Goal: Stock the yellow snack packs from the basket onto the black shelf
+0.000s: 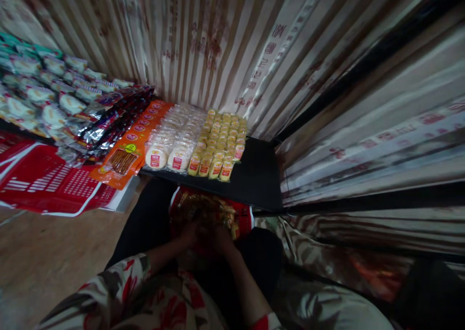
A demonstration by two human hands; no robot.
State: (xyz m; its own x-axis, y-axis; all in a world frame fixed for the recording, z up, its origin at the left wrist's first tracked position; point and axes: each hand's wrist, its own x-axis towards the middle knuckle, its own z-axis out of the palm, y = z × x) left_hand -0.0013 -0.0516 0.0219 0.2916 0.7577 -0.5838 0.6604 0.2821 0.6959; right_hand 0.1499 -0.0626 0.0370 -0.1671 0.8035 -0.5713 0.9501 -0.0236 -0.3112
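There's a red basket [47, 184] on your far left, silvery packets [54, 109] heaped behind it, an orange packet [135, 135], then white round cakes [174, 136]; now your left hand [191, 233], low at the red container [246, 214] between your thighs, golden pieces [218, 205] showing, yellow cakes [220, 141] beyond on the black tabletop [259, 175], your right hand [222, 237] alongside. Too dark to tell whether either hand's fingers grip or hang loose!

Snack stall, seemingly — wrapped packets [145, 121] line a black shelf [259, 175].
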